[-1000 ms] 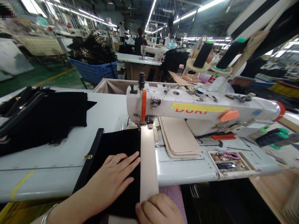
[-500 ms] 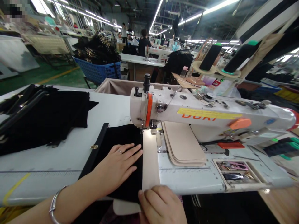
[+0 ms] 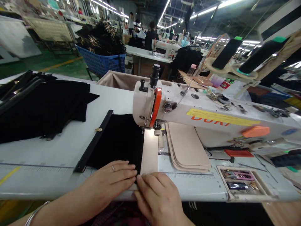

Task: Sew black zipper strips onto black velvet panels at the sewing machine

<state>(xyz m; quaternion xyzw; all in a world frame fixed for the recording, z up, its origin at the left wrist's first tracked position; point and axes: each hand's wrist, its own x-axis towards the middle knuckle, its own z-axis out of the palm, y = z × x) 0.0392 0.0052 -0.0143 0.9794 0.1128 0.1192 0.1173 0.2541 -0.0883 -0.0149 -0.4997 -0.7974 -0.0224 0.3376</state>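
Observation:
A black fabric panel lies on the table under the head of a white sewing machine, with a beige strip along its right edge running to the needle. My left hand lies flat on the near end of the black fabric, fingers stretched out, a ring on one. Beside it, my right hand presses its fingertips on the near end of the beige strip at the table's edge. A black bar with a small gold clasp lines the fabric's left side.
A stack of beige pieces sits under the machine arm. A tray of small tools is at the right. Black fabric is heaped at the left. A blue basket and other sewing stations with people stand beyond.
The black fabric and beige strip have fed away from me under the needle. Both hands have slid to the near ends of the pieces and come together at the table's edge.

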